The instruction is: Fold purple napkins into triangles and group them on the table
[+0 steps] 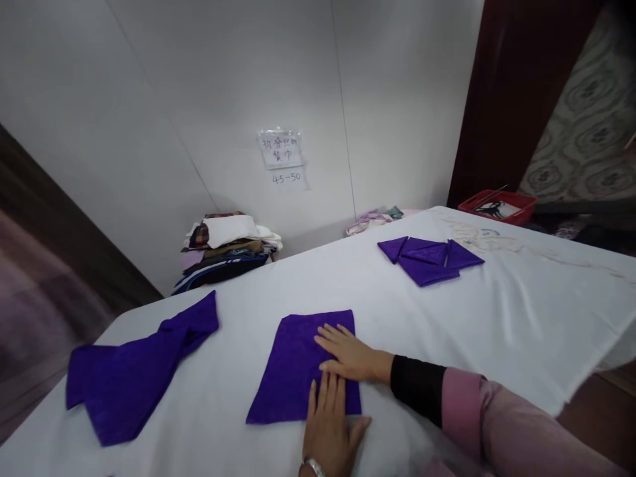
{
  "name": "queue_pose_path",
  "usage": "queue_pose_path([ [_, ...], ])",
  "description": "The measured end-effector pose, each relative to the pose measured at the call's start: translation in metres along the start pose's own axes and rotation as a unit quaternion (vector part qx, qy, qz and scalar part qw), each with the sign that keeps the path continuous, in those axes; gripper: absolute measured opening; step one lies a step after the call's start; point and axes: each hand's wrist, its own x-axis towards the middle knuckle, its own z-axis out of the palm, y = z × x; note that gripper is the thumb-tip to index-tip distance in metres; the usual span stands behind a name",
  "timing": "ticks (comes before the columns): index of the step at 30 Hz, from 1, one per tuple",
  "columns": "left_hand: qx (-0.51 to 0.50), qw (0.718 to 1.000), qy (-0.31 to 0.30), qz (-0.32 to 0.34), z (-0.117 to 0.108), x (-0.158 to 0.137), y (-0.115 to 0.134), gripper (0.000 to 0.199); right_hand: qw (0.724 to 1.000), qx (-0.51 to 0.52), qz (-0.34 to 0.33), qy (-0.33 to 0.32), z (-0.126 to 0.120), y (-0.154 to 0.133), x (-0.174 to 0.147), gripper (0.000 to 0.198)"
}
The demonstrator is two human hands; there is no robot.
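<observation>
A purple cloth napkin (285, 371), folded into a roughly four-sided flat piece, lies on the white-covered table in front of me. My right hand (346, 352) reaches in from the right and rests flat on the napkin's right part, fingers stretched out to the left. Below it, my left hand (328, 421), with a silver bracelet at the wrist, lies with its fingers straight on the napkin's lower edge. The left fingertips come close to the right thumb. Neither hand grips the cloth.
Another purple cloth (132, 377) lies loosely folded at the left. A purple cloth folded with pointed corners (427, 258) is farther back at the right. Stacked garments (226, 248) stand behind the table; a red basket (521, 209) sits at the far right. A handwritten sign (281, 151) hangs on the wall.
</observation>
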Motion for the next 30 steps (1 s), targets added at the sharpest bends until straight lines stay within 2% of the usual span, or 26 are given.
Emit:
queue_pose_path([
  [3,-0.004,0.998,-0.037,0.045,0.005,-0.005,0.0,0.076,0.999,-0.04,-0.011,-0.016,0.004,0.011,0.003,0.074],
  [7,-0.003,0.998,-0.044,0.046,0.002,-0.006,0.001,0.08,0.997,-0.08,0.007,-0.017,-0.002,0.034,0.015,0.077],
  [17,-0.013,0.996,-0.085,0.034,-0.014,-0.003,0.007,0.081,0.985,-0.119,0.121,0.005,-0.03,0.085,0.05,0.078],
  [20,-0.017,0.995,-0.089,0.031,-0.018,-0.001,0.008,0.08,0.978,-0.11,0.175,0.028,-0.038,0.09,0.055,0.073],
  [23,-0.032,0.993,-0.108,0.025,-0.023,0.001,0.009,0.08,0.971,-0.11,0.207,0.054,-0.041,0.078,0.052,0.07],
  [26,-0.04,0.991,-0.122,0.023,-0.025,0.002,0.009,0.08,0.984,-0.113,0.122,0.062,-0.03,0.05,0.039,0.071],
  [28,-0.039,0.991,-0.125,0.022,-0.026,0.003,0.009,0.079,0.994,-0.101,0.037,0.037,-0.016,0.032,0.028,0.072],
  [30,-0.037,0.991,-0.128,0.019,-0.027,0.003,0.009,0.079,0.996,-0.087,-0.011,0.0,-0.003,0.022,0.019,0.074],
])
